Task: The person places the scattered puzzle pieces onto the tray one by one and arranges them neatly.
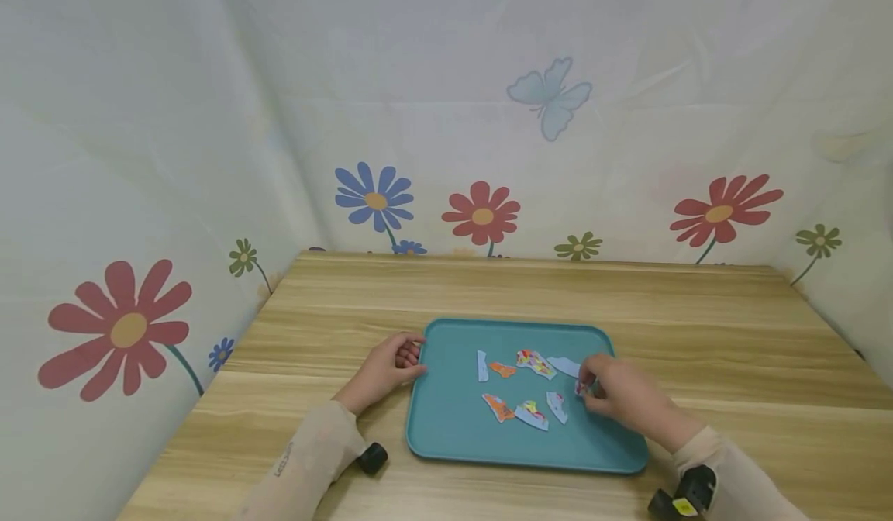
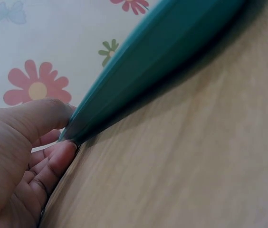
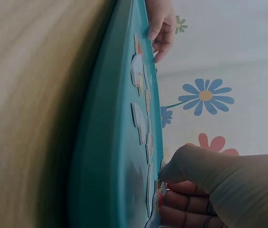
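A teal tray (image 1: 446, 436) lies on the table with several irregular flat puzzle pieces on it. My left hand (image 1: 387, 370) grips the tray's left rim, thumb over the edge and fingers against its side in the left wrist view. Over the tray's right part, my right hand (image 1: 624, 393) pinches a small printed puzzle piece (image 1: 579, 388) between thumb and fingers, which partly hide it. Close by lie a pale blue piece (image 1: 563, 366), a multicoloured piece (image 1: 536, 364) and a narrow pale piece (image 1: 556, 406). Orange pieces, one being this pointed piece (image 1: 498, 407), sit farther left.
The wood-grain table (image 1: 732, 335) extends around the tray on all sides. A white curtain (image 1: 432, 79) printed with flowers and a butterfly stands behind the table and along its sides. Black wrist cameras, such as this left camera (image 1: 373, 459), sit on both forearms.
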{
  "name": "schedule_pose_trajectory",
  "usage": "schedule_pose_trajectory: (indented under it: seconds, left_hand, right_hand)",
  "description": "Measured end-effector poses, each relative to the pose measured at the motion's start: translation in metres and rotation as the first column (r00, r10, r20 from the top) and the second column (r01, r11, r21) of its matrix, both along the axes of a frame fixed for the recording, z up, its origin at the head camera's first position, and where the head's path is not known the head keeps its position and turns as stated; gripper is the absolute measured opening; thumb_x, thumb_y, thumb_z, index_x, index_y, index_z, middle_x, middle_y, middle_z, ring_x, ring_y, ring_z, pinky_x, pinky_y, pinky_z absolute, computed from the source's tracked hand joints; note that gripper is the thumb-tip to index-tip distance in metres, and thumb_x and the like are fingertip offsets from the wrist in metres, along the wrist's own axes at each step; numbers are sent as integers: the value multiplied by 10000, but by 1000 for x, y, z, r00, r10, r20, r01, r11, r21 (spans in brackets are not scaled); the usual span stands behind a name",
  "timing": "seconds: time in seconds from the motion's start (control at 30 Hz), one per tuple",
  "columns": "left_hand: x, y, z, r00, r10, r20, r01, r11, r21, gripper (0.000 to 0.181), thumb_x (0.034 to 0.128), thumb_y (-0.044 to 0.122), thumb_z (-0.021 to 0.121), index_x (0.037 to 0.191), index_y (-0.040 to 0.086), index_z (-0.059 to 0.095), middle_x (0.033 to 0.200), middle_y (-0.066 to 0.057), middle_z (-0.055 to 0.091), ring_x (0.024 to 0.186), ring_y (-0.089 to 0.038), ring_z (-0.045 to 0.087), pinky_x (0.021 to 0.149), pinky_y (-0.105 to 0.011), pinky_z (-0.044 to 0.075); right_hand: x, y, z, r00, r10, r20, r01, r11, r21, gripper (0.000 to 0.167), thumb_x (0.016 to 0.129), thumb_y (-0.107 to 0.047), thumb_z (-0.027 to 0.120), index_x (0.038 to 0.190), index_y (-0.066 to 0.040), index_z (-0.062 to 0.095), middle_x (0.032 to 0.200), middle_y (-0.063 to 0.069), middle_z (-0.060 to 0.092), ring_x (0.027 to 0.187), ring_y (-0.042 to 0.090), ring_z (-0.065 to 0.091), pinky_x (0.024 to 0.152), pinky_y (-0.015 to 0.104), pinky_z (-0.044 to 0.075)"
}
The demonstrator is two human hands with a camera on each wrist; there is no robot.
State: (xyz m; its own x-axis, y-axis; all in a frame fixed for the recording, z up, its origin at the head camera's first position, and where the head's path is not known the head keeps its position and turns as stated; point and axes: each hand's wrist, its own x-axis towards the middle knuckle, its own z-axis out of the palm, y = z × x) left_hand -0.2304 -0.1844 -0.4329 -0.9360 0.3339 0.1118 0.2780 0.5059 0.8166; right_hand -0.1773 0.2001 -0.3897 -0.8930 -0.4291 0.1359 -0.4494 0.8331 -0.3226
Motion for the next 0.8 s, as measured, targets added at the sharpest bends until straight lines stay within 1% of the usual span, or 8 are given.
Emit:
schedule_pose_trajectory:
  seconds: [0.33,0.5,0.67,0.8]
  left_hand:
    - [-1,0,0,1000,-3,2,3,1000,-2,446,854,97,719,1256,-3,554,1007,-109,595,866,-128,555,740,-187,502]
    - [-2,1,0,1000,-11,-1,11,1000,-5,450,854,105,721,1257,-3,553,1012,-108,596,870,-127,557,742,-186,503]
    - [-1,0,0,1000,-7,8,7,1000,1,453,854,102,720,1260,-5,551,1011,-109,593,866,-125,551,740,-185,499]
    - [0,-1,0,1000,-4,10,4,1000,3,456,855,106,720,1262,-8,549,1018,-115,593,869,-131,551,742,-187,497]
  right_hand:
    - [3,-3,-6,1000,5,-25,-4,999,42,149,761,-114,736,861,-114,626,813,-44,579,662,26,485,544,168,428]
    - [5,-3,-10,999,-4,-36,6,998,67,155,751,-112,733,854,-130,619,818,-54,561,664,18,460,541,168,414]
    - [7,-4,-10,998,3,-56,1,997,78,147,747,-105,729,836,-138,617,811,-54,534,646,15,429,523,163,385]
    - [7,-5,-9,998,8,-59,-2,996,87,141,759,-117,737,840,-140,624,820,-54,539,650,10,437,528,165,399]
